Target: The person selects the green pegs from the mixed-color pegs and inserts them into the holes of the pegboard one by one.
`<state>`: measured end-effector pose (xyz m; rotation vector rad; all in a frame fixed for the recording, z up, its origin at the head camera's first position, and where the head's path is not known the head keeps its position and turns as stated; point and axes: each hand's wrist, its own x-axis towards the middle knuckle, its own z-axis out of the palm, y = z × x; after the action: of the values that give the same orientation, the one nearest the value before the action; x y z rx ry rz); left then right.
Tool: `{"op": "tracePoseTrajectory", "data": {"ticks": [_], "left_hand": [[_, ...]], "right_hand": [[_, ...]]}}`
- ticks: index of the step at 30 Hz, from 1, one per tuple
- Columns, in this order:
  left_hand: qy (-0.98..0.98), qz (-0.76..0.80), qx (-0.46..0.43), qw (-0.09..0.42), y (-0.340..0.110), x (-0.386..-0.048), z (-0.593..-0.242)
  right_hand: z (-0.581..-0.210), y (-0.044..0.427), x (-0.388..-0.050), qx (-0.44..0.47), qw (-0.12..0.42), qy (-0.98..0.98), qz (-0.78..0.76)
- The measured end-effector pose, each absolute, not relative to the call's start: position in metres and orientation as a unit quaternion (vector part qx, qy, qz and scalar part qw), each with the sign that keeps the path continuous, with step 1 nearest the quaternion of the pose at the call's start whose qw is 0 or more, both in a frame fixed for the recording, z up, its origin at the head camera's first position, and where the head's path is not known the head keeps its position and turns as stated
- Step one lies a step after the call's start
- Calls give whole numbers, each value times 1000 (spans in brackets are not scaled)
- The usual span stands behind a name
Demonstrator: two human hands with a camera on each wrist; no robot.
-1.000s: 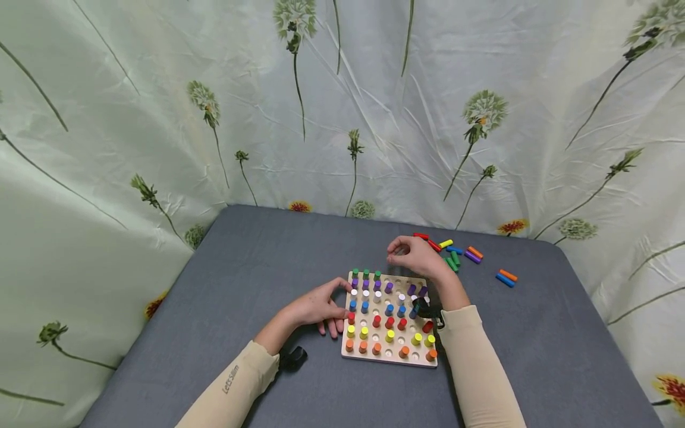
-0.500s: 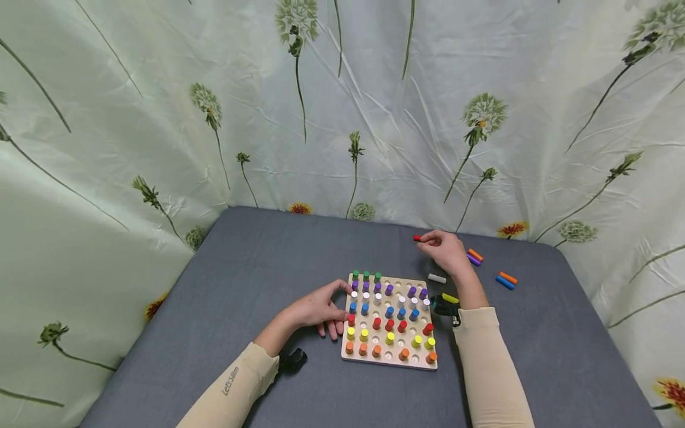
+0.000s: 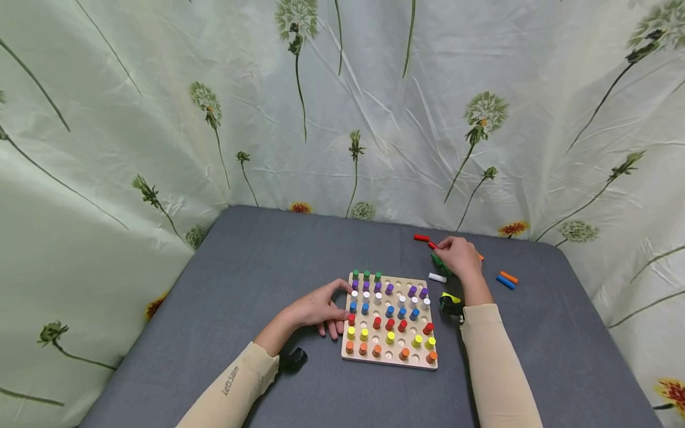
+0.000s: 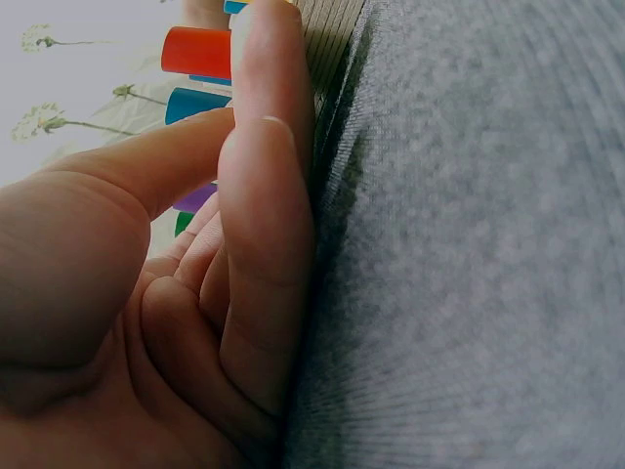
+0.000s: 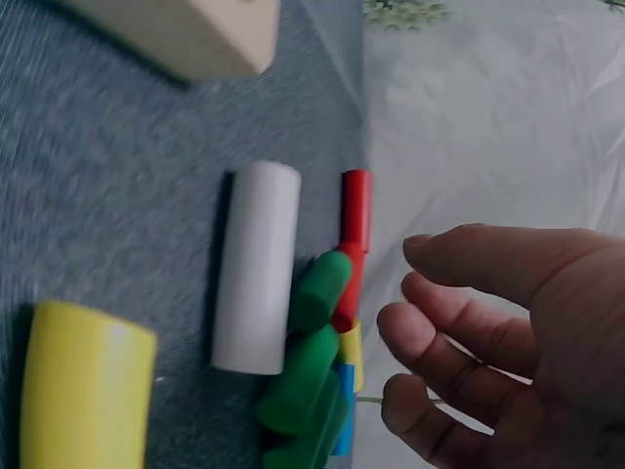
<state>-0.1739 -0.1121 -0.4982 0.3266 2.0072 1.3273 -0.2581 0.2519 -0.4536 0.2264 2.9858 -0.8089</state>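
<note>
A wooden pegboard (image 3: 393,361) holds rows of green, purple, white, blue, red, yellow and orange pegs, with some holes bare. At its left edge, my left hand (image 3: 319,305) touches the board with thumb and forefinger; other fingers lie on the table. The left wrist view shows these fingers (image 4: 266,205) against the board's side, near a red peg (image 4: 195,52). My right hand (image 3: 461,260) hovers over loose pegs, fingers bent loosely, holding nothing in the right wrist view (image 5: 415,313). Near it lie red (image 3: 421,237), green (image 5: 301,379) and white (image 5: 256,269) pegs.
A yellow peg (image 5: 86,386) lies beside my right wrist. Farther right, an orange peg (image 3: 509,277) and a blue peg (image 3: 505,283) lie together on the grey table (image 3: 267,261). A flowered curtain (image 3: 332,172) hangs behind the table.
My right hand has moved right, away from the board and over the loose pegs. The white and yellow pegs right of the board have come into view. My left hand has stayed put.
</note>
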Motion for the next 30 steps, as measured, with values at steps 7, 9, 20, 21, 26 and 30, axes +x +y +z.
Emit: {"op": "tracePoseTrajectory", "data": {"ticks": [7,9,20,21,26,30], "left_hand": [[772,515,127,352,-112,-173,-498],[771,516,127,352,-112,-173,-498],[771,514,123,356,-113,-174,-497],[771,514,124,356,-113,-174,-497],[772,512,126,353,-112,-174,-497],[773,512,127,353,-112,-174,-497]], "right_hand": [[-458,255,-261,88,50,967,-235],[-459,255,-262,87,52,968,-229],[-460,251,-269,69,61,975,-201],[-460,250,-270,69,65,975,-199],[-459,247,-271,57,90,977,-185],[-460,247,-271,41,100,978,-177]]}}
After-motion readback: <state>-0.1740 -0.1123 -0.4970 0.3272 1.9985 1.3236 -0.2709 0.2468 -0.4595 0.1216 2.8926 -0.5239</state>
